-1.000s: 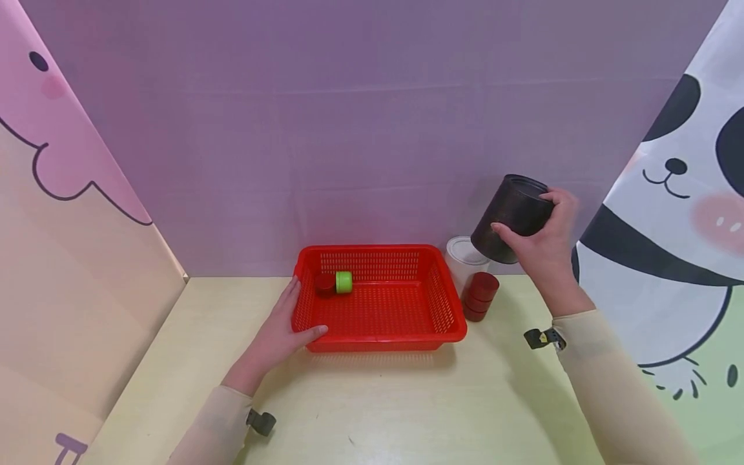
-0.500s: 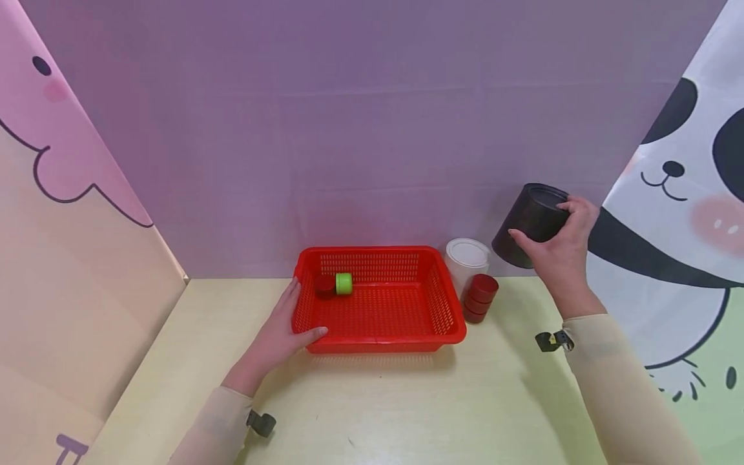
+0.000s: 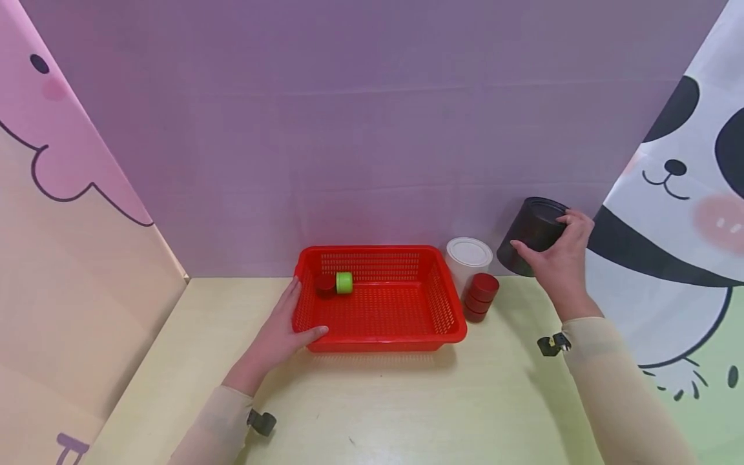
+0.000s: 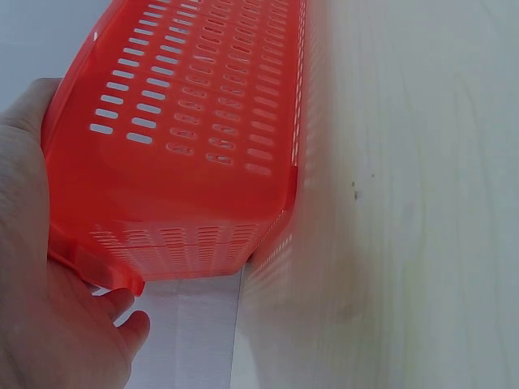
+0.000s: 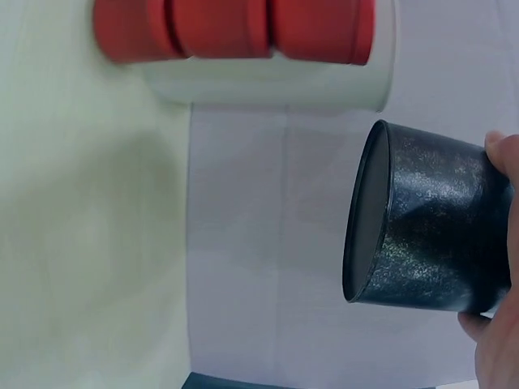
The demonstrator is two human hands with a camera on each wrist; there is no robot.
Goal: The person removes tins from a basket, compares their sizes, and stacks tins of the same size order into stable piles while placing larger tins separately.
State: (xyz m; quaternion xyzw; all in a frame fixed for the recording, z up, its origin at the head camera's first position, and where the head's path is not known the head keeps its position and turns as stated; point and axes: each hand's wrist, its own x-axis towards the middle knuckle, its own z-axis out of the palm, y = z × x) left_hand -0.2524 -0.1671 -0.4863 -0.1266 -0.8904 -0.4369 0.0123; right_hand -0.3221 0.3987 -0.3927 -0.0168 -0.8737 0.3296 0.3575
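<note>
In the head view, my right hand (image 3: 560,258) grips a black canister (image 3: 531,236), thumb on one side and fingers near the top edge. The canister hangs tilted in the air at the back right; its flat dark base shows in the right wrist view. My left hand (image 3: 281,326) holds the left end of a red plastic basket (image 3: 383,340), thumb on the front rim. In the left wrist view, the fingertips (image 4: 130,324) curl at the rim. Inside the basket, a small dark red cylinder (image 3: 326,285) lies beside a small lime-green one (image 3: 344,283).
Right of the basket stands a white canister (image 3: 468,253) with a lid. Close in front of it is a stack of red round tins (image 3: 480,297). A purple backdrop (image 3: 372,129) rises behind the pale wooden table (image 3: 407,413), with printed panels at both sides.
My right hand has carried the black canister to the right and lowered it, away from the white canister. My left hand and the basket have stayed in place.
</note>
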